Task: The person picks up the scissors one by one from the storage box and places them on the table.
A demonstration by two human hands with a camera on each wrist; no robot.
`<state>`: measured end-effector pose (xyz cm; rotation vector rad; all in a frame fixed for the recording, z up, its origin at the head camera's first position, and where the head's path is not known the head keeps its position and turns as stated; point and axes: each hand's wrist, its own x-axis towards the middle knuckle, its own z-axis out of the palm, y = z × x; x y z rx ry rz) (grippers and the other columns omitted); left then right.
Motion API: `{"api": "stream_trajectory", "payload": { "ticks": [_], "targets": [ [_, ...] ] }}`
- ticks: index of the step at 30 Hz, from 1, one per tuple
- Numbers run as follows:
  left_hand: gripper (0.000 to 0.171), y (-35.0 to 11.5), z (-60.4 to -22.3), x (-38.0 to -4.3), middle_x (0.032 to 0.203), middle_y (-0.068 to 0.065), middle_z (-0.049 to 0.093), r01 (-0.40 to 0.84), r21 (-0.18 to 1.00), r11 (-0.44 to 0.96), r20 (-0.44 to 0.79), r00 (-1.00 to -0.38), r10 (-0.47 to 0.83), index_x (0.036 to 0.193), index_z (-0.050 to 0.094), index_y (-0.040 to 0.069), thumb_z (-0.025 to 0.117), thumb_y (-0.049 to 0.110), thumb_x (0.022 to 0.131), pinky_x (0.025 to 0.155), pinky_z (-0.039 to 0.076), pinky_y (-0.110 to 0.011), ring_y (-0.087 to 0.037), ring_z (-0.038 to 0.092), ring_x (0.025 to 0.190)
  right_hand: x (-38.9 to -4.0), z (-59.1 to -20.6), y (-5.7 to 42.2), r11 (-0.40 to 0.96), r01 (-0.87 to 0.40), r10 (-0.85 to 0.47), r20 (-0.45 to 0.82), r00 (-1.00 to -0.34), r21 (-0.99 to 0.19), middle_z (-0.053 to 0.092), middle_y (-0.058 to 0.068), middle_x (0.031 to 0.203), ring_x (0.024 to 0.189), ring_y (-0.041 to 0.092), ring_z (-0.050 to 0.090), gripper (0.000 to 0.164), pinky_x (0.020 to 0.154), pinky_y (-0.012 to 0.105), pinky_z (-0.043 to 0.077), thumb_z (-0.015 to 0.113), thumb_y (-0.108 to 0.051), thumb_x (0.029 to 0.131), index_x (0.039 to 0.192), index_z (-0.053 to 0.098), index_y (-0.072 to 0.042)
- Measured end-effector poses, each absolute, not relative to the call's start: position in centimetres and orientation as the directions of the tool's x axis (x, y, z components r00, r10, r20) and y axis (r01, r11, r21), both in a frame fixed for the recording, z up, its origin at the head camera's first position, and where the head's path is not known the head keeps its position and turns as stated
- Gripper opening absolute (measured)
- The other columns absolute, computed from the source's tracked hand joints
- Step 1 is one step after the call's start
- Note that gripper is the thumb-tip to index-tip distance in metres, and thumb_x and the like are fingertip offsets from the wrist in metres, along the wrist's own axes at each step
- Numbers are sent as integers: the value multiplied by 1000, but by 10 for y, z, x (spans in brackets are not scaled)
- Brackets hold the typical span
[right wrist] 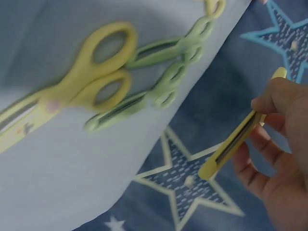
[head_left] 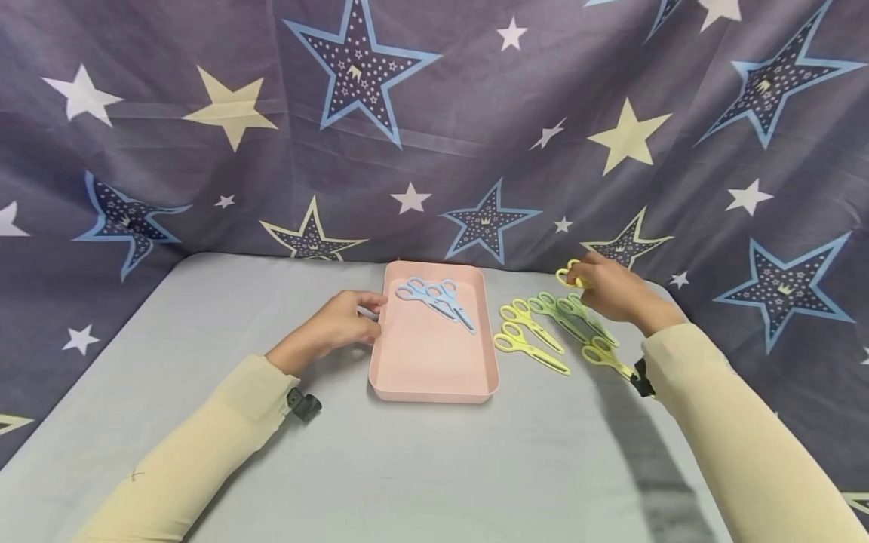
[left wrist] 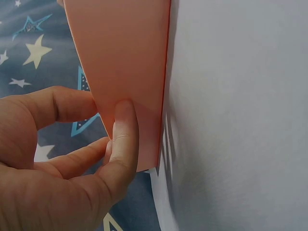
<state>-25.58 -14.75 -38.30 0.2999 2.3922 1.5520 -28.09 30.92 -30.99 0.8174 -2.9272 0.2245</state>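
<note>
My left hand pinches the left wall of a shallow pink tray. In the left wrist view the thumb lies on the outer face of the tray, with fingers reaching behind its edge. Two pairs of light blue scissors lie overlapping inside the tray. Above the table's far right part, my right hand holds yellow scissors off the surface, blade end pointing away from the palm in the right wrist view. Below it lie two green scissors, with more yellow scissors to their left.
Another pair of yellow scissors lies near the right wrist, partly hidden by the sleeve. A grey cloth covers the table. Directly behind its far edge hangs a dark curtain printed with stars.
</note>
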Motion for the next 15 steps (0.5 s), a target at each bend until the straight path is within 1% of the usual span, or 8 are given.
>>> {"api": "stream_trajectory", "payload": {
  "ticks": [6,10,15],
  "targets": [
    [68,-147,-382,-256,131,-25,53,25,914,405,-115,-941,318,145,50,-7,59,-4,78,78,62,-29,-20,68,88,-278,-316,330,899,-423,-417,74,-906,-117,58,19,127,107,37,60,41,83,54,53,59,6,87,124,69,-5],
    [68,-146,-380,-255,130,-24,54,25,912,409,-116,-941,317,145,51,-7,59,-4,78,77,62,-29,-20,68,87,-277,-322,342,913,-395,-389,74,-918,-102,58,18,127,107,37,61,42,81,54,54,58,6,86,125,69,-5],
    [68,-147,-382,-256,131,-26,53,26,915,404,-114,-941,319,145,50,-8,59,-5,78,78,62,-29,-20,67,87,-277,-335,355,918,-391,-384,89,-919,-72,61,20,123,104,38,64,40,81,54,54,58,6,85,121,71,-3]
  ]
}}
